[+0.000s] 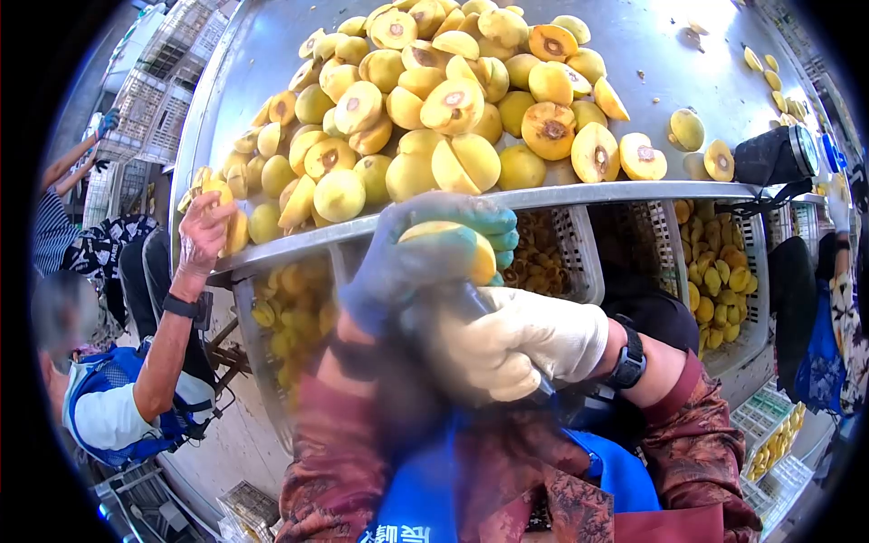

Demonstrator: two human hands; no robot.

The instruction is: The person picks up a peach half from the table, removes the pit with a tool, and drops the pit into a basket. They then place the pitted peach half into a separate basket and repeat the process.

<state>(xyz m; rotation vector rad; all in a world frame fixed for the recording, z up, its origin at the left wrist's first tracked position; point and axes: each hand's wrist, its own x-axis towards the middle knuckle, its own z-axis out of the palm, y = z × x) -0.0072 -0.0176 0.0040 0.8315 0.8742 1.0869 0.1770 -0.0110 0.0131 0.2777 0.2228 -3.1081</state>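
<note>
My left hand (378,271), in a blue-grey glove with green fingertips, is closed round a yellow peach half (478,258) just below the table's front edge. Close under it, my right hand (529,339) in a cream glove grips a tool with a dark handle (477,300); its working end is hidden and blurred. Beyond both hands, a heap of halved yellow peaches (416,109) lies on the metal table (507,201). Several halves show brown pits or hollows in their cut faces.
Crates of peach pieces (720,271) stand beneath the table, left, middle and right. A black container (769,156) sits at the right edge. On the left, a co-worker's bare hand (206,228) touches peaches. Other people and stacked crates (154,100) are farther off.
</note>
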